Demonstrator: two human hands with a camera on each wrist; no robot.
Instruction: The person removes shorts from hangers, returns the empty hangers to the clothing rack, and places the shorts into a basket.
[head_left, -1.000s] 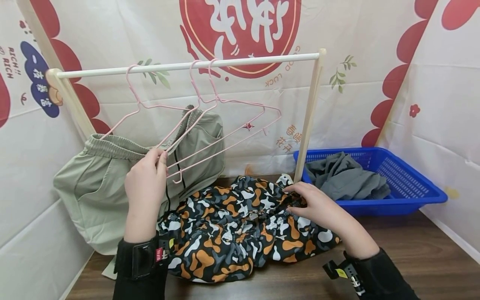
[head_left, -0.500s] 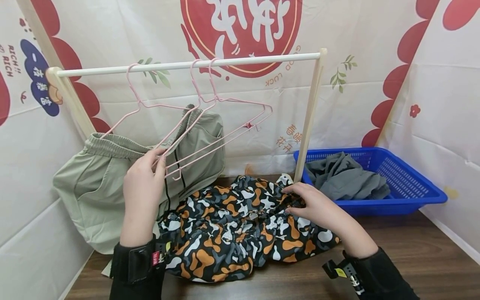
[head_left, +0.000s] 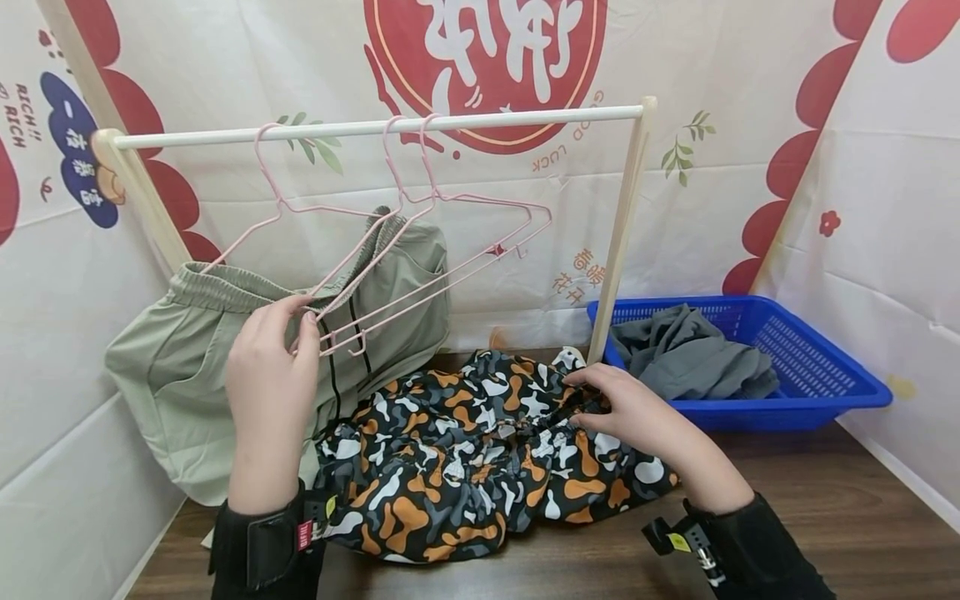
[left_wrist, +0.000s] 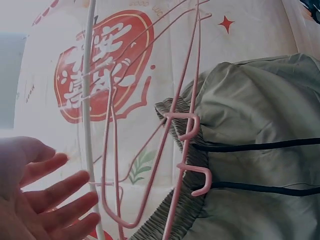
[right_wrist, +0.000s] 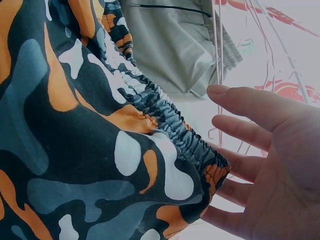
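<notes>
Left hand (head_left: 268, 371): drawn slightly toward nine o'clock versus one second ago; fingers loosely parted, just beside near ends of two pink hangers (left_wrist: 180, 116), contact uncertain. Judged meaning: hangers less firmly steadied, bare of clothing. Patterned garment (head_left: 465, 467): at six o'clock, on table (head_left: 585, 562). Right hand (head_left: 637, 417): unmoved at four o'clock, fingers extended, touching garment's waistband (right_wrist: 182, 134), no firm grip.

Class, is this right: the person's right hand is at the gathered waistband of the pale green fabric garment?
Wrong garment: the right wrist view shows the right hand at the gathered waistband of the black, orange and white patterned fabric garment.
</notes>
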